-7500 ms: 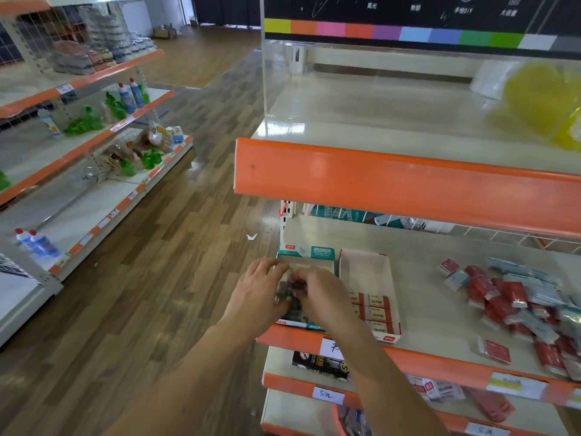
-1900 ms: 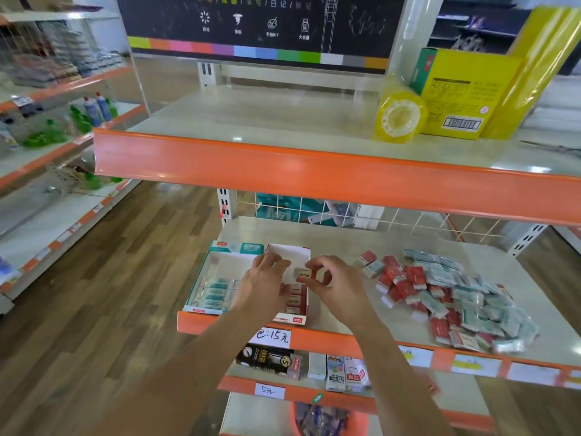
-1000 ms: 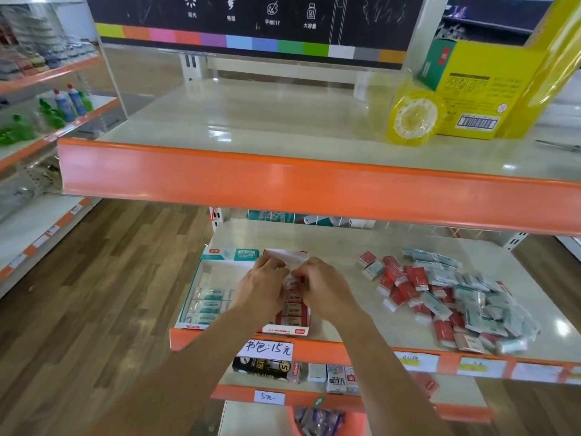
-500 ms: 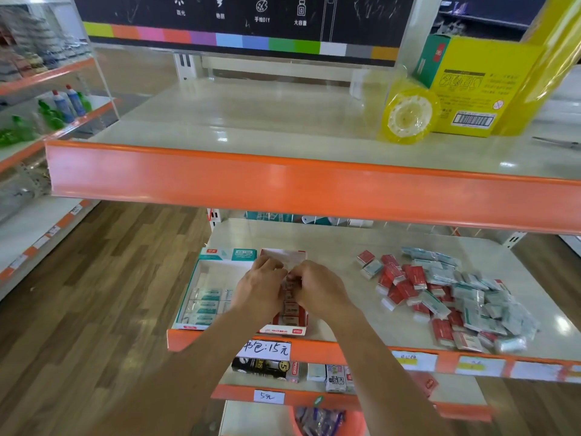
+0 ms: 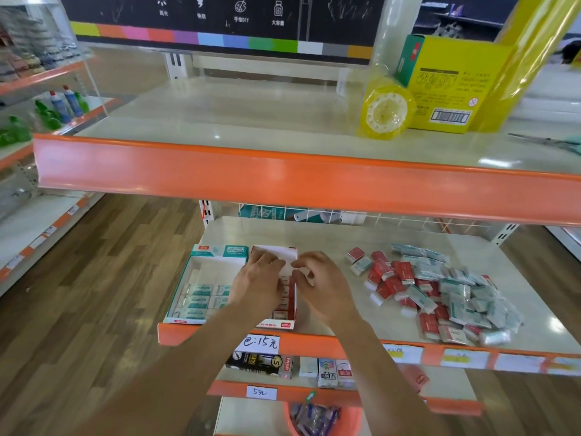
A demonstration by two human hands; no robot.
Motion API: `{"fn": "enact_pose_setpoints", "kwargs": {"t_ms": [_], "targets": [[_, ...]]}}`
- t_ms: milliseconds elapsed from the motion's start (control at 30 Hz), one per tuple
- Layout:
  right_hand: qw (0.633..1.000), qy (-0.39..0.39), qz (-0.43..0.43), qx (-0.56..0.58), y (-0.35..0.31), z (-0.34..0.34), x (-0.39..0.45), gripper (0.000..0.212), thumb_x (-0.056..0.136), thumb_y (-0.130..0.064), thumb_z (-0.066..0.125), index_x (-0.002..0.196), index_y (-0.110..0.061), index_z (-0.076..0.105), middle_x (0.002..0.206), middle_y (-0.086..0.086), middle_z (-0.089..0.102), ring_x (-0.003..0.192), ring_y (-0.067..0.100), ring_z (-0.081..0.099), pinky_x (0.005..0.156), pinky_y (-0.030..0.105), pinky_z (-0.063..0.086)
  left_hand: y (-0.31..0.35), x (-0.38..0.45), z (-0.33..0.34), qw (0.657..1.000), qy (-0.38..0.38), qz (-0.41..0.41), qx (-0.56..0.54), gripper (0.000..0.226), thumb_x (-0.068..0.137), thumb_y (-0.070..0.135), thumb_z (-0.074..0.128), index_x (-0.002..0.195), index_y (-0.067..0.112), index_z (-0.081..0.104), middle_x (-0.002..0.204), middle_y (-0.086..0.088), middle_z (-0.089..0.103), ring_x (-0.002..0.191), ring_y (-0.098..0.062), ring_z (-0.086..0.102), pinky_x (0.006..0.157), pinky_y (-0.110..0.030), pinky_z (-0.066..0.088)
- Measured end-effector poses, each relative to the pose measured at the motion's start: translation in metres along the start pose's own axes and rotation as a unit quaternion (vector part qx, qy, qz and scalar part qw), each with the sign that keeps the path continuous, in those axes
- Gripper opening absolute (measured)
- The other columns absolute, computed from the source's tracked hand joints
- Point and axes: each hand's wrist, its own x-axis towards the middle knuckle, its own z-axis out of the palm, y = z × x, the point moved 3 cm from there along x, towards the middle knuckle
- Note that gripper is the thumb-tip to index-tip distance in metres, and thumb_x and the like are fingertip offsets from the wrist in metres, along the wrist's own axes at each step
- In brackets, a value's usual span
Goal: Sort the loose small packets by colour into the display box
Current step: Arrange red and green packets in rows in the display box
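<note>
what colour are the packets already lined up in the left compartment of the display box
Teal and white, in the head view: the packets lie in rows in the display box's left compartment.

Bright even light, glare on shelf [image 5: 550, 325], wide-angle bending at soft, blurred edges

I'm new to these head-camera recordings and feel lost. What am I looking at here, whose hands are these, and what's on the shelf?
The one picture comes from a camera worn on a person's head, looking down at their own bare hands. The left hand and right hand work over a two-part display box on a shop shelf: teal packets lie in its left part, red packets in its right. A loose pile of red and teal packets waits further right. Whether either hand holds a packet cannot be told.
</note>
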Motion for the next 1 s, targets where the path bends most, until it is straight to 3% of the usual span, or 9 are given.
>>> {"fn": "enact_pose_setpoints", "kwargs": {"t_ms": [100,233,367,500,667,900,1000], "targets": [[1.0,0.022,0.016,0.005,0.01,-0.01,-0.006,0.018,0.093,-0.025,0.059,0.108,-0.022,0.068,0.112,-0.008,0.06,0.095,0.009,0.059,0.083,0.028,0.052,0.012,-0.001,0.004,1.0,0.013,0.011,-0.009,0.03,0.078,0.015,0.067,0.109,0.014,0.07,0.111,-0.004,0.065,0.118,-0.026,0.048,0.078,-0.043,0.055],[0.998,0.027,0.051,0.024,0.027,-0.024,-0.019,0.023,0.093,-0.024,0.061,0.115,-0.021,0.067,0.117,-0.007,0.061,0.093,0.009,0.059,0.082,0.024,0.049,0.034,-0.001,0.012,1.0,-0.007,0.028,-0.004,0.036,0.085,0.015,0.056,0.12,0.017,0.064,0.122,-0.001,0.059,0.124,-0.021,0.043,0.088,-0.04,0.052],[0.996,0.028,0.082,0.028,0.044,-0.031,-0.03,0.025,0.093,-0.022,0.062,0.117,-0.021,0.066,0.118,-0.009,0.061,0.086,0.005,0.055,0.07,0.01,0.038,0.053,0.0,0.02,0.999,-0.021,0.047,-0.01,0.038,0.082,0.014,0.057,0.12,0.014,0.062,0.122,-0.004,0.058,0.122,-0.023,0.045,0.089,-0.037,0.048],[0.994,0.052,0.091,0.013,0.061,-0.041,-0.04,0.026,0.091,-0.021,0.065,0.117,-0.019,0.067,0.115,-0.007,0.062,0.08,0.006,0.053,0.072,0.017,0.038,0.069,0.001,0.029,0.998,-0.019,0.062,-0.012,0.04,0.077,0.013,0.06,0.117,0.013,0.064,0.119,-0.006,0.06,0.117,-0.024,0.05,0.087,-0.04,0.051],[0.993,0.076,0.092,0.0,0.083,-0.052,-0.055,0.028,0.087,-0.017,0.068,0.115,-0.017,0.067,0.115,-0.004,0.063,0.072,0.014,0.06,0.073,0.031,0.05,0.087,0.0,0.043,0.997,-0.034,0.065,-0.01,0.039,0.082,0.015,0.058,0.121,0.016,0.062,0.123,-0.002,0.059,0.123,-0.021,0.046,0.09,-0.038,0.048],[0.991,0.076,0.106,-0.029,0.107,-0.066,-0.066,0.034,0.082,-0.013,0.068,0.116,-0.016,0.066,0.112,-0.002,0.058,0.084,0.013,0.06,0.068,0.026,0.044,0.099,-0.005,0.065,0.996,-0.054,0.063,-0.023,0.042,0.082,0.015,0.055,0.123,0.018,0.062,0.122,0.001,0.059,0.123,-0.019,0.045,0.089,-0.037,0.051],[0.99,0.081,0.106,-0.046,0.116,-0.068,-0.069,0.03,0.082,-0.014,0.067,0.111,-0.016,0.067,0.107,-0.003,0.06,0.087,0.018,0.062,0.069,0.03,0.051,0.105,-0.007,0.071,0.996,-0.059,0.067,-0.024,0.04,0.084,0.015,0.054,0.123,0.019,0.061,0.123,0.002,0.058,0.123,-0.018,0.044,0.088,-0.036,0.051]]}}
